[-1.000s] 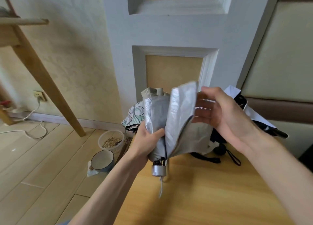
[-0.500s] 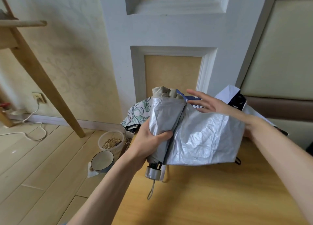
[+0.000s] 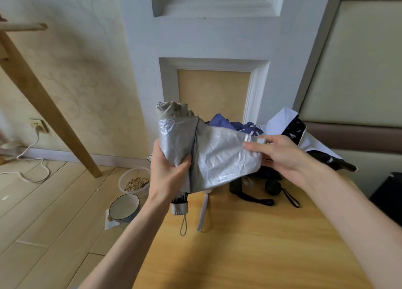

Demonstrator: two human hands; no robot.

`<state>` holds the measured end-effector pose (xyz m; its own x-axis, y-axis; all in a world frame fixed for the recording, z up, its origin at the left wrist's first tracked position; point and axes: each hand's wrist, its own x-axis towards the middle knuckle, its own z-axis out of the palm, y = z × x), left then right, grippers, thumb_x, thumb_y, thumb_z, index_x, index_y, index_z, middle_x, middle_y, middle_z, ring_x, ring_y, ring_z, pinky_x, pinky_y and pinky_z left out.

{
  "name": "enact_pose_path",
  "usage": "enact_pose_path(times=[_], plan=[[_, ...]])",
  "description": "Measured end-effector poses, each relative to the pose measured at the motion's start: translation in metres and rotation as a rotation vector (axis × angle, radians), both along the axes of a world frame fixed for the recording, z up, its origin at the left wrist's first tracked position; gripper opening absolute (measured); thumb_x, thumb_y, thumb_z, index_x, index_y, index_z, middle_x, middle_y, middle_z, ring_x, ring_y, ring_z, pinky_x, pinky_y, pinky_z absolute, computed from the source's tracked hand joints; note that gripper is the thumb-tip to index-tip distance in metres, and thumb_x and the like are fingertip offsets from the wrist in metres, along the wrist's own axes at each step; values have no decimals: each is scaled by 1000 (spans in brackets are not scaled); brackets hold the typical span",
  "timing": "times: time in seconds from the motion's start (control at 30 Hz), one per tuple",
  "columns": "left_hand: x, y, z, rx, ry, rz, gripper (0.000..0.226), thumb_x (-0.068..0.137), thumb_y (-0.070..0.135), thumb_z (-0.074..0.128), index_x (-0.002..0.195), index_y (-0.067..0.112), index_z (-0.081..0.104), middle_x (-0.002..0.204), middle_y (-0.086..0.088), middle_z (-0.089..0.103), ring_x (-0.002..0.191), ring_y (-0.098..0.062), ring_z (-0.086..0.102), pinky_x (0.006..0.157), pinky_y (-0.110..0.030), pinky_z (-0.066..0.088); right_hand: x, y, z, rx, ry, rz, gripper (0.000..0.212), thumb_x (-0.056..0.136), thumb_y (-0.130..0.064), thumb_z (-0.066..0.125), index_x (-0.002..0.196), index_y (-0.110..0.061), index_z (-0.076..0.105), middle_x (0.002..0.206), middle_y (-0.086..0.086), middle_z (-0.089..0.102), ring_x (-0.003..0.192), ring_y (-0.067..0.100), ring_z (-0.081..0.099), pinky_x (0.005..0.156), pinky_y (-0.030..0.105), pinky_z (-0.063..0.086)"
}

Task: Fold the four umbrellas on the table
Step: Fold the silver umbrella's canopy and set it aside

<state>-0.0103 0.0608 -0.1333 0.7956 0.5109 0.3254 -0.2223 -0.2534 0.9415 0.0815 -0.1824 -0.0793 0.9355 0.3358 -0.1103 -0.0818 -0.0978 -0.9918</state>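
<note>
I hold a silver umbrella (image 3: pixel 217 158) upright above the wooden table (image 3: pixel 250 245). My left hand (image 3: pixel 167 173) is wrapped around its rolled body just above the silver handle (image 3: pixel 179 208) with its wrist loop. My right hand (image 3: pixel 285 156) pinches the free edge of a loose canopy panel, stretched out to the right. A closing strap (image 3: pixel 203 212) hangs down from the canopy. Behind it lie a blue umbrella (image 3: pixel 235 125) and a white and black one (image 3: pixel 304 134), both unfolded, with black handles (image 3: pixel 272 187) on the table.
The table's left edge drops to a wood floor with a bowl (image 3: pixel 124 208) and a plastic tub of seeds (image 3: pixel 134 182). A slanted wooden leg (image 3: pixel 54 119) stands at left. A panelled wall is right behind the table, a dark object (image 3: pixel 389 197) at right.
My right hand has slid down the spread panel from its top edge to its right edge and pinched it. The umbrella sits a little higher. The blue umbrella behind now shows.
</note>
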Motion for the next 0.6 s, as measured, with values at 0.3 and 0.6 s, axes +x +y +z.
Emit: enact_pose_path(times=[0.3,0.6], plan=[[1,-12,3,-274,229,-285,28,99,32,73,122,18,69,108,2,80,99,-19,76,85,-36,61,-16,36,29,180,15,190,21,90,-13,72,109,-15,63,102,11,60,93,24,59,70,26,52],[-6,-15,3,-635,146,-805,54,104,-1,54,153,20,51,147,-14,63,131,-38,63,109,-53,53,-28,45,21,457,215,186,16,92,-15,53,104,-10,62,92,10,61,86,23,64,80,33,53]])
